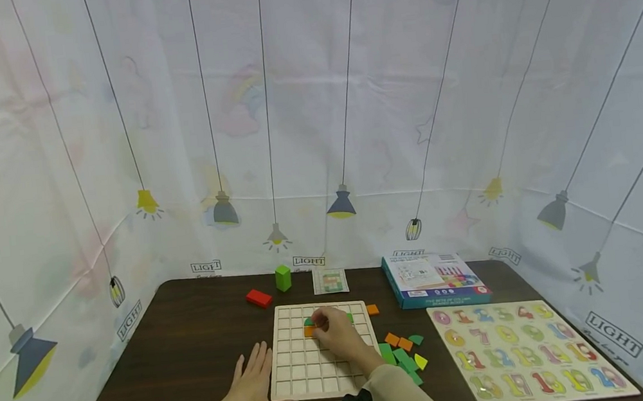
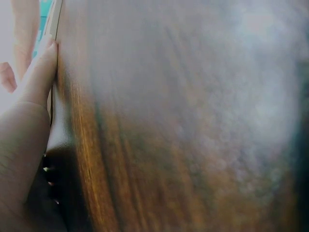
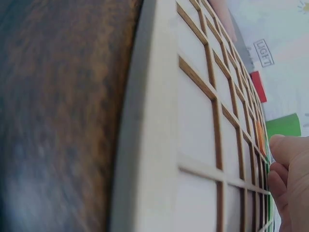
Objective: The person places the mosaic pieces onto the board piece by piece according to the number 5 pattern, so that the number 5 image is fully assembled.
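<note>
A pale wooden grid board (image 1: 326,368) lies on the dark table. My right hand (image 1: 318,325) reaches over its far rows, and its curled fingers pinch an orange piece (image 1: 309,332) that sits in a cell. Green pieces (image 1: 308,321) lie in the cells beside it. In the right wrist view the grid board (image 3: 193,121) runs away from the camera, with the orange piece (image 3: 260,137) just past my curled fingers (image 3: 289,179). My left hand (image 1: 254,369) lies flat on the table against the board's left edge. In the left wrist view a finger (image 2: 38,72) rests along that edge.
Loose orange, green and yellow pieces (image 1: 402,351) lie right of the board. A red block (image 1: 258,298), a green block (image 1: 283,278) and a pattern card (image 1: 330,281) sit behind it. A blue box (image 1: 433,278) and a number puzzle (image 1: 522,349) fill the right side.
</note>
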The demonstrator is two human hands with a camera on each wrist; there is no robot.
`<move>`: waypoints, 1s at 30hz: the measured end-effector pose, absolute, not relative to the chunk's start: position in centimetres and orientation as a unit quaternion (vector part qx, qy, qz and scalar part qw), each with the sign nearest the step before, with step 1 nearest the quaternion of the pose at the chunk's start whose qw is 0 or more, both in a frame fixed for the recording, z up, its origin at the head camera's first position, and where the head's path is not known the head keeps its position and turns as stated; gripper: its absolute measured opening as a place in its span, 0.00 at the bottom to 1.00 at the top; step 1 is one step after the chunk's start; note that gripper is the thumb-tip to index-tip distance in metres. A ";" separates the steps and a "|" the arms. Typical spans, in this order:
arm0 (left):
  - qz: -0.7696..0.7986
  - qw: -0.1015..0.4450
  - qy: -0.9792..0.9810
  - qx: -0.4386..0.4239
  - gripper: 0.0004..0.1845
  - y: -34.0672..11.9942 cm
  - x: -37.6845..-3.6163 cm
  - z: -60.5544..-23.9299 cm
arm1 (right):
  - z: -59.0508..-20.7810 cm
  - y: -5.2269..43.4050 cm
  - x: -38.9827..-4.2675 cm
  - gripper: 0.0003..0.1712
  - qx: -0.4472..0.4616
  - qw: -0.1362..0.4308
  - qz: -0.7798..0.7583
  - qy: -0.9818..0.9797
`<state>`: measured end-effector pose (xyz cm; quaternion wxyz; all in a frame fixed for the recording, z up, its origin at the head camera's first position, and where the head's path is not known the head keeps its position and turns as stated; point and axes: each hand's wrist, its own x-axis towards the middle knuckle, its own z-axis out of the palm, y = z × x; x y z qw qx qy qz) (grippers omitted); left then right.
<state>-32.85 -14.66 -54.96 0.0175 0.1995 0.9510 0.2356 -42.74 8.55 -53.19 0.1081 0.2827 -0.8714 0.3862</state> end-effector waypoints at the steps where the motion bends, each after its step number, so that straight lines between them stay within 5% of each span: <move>1: 0.236 0.017 0.951 0.199 0.65 -14.7 -32.8 -54.9 | -53.1 8.7 -42.8 0.10 0.281 0.112 0.387 -0.871; 16: 0.260 0.013 0.943 0.206 0.64 -14.8 -32.7 -55.0 | -52.7 13.7 -44.4 0.12 0.227 0.226 0.379 -0.868; 30: 0.239 0.010 0.950 0.199 0.66 -14.9 -33.4 -56.0 | -53.4 18.4 -44.7 0.11 0.145 0.246 0.373 -0.883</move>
